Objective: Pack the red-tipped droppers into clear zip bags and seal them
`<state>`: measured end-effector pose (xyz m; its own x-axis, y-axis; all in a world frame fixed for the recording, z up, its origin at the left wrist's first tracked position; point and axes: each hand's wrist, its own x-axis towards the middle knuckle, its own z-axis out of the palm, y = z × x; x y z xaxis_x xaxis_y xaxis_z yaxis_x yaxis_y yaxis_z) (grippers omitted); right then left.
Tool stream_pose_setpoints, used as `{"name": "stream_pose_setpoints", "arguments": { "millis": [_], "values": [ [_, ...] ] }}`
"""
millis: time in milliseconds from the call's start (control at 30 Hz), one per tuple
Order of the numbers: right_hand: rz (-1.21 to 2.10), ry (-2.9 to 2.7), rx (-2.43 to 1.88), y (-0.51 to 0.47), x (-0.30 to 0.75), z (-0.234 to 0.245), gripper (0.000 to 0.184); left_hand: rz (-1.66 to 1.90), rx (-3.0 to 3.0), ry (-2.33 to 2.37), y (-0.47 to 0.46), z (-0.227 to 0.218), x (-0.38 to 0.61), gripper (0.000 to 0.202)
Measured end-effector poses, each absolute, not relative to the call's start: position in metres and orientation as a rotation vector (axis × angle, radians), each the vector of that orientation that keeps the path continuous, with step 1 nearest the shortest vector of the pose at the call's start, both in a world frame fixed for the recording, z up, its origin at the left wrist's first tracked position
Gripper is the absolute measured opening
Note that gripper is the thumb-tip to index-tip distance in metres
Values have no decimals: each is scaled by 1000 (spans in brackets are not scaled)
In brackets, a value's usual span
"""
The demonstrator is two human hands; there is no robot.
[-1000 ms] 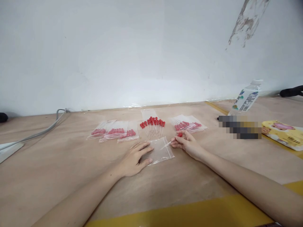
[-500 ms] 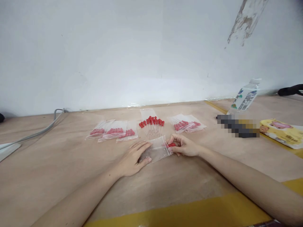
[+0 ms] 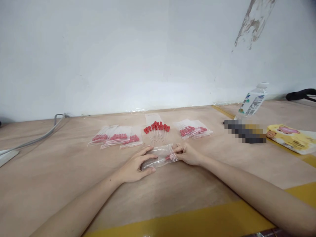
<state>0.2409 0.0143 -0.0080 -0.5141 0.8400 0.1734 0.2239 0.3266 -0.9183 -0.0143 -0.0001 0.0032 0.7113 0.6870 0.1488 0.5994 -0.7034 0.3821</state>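
Left hand [image 3: 137, 165]: fingers spread, resting on left end of clear zip bag [image 3: 162, 152] on table [image 3: 158, 200]. Right hand [image 3: 188, 154]: fingers bunched at bag's mouth, can't tell what they grip. Red-bulbed dropper [image 3: 168, 157] in bag, bulb near mouth. Loose droppers [image 3: 156, 125] fanned beyond.

Occluded, cropped and pixelated spots.
Clear plastic zip bag [image 3: 161, 152]: left end under left hand [image 3: 135, 167]; right hand's [image 3: 189, 154] fingertips partly hidden at its mouth. Dark elongated object [image 3: 247, 131] pixelated, unidentifiable. Black curved item [image 3: 297, 95] cropped by right edge. White bottle label [image 3: 254, 103] unreadable.
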Motion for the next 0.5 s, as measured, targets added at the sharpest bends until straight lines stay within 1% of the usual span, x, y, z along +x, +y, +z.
{"name": "stream_pose_setpoints", "arguments": {
  "millis": [100, 167, 300, 400, 500],
  "values": [
    [1370, -1861, -1024, 13, 244, -5, 32, 405, 2633, 1022, 0, 1, -14, 44],
    [1433, -1787, -1133, 12, 248, -2, 34, 413, 2646, 1022, 0, 1, -13, 44],
    [1460, -1738, -1227, 6, 252, 6, 40, 431, 2652, 1017, -1, 1, -11, 45],
    [1397, -1725, -1193, -1, 247, 7, 34, 456, 2644, 1003, 0, 1, -11, 46],
    [1383, -1606, -1225, -5, 240, 5, 33, 477, 2620, 948, 0, 3, -13, 48]
  ]
}}
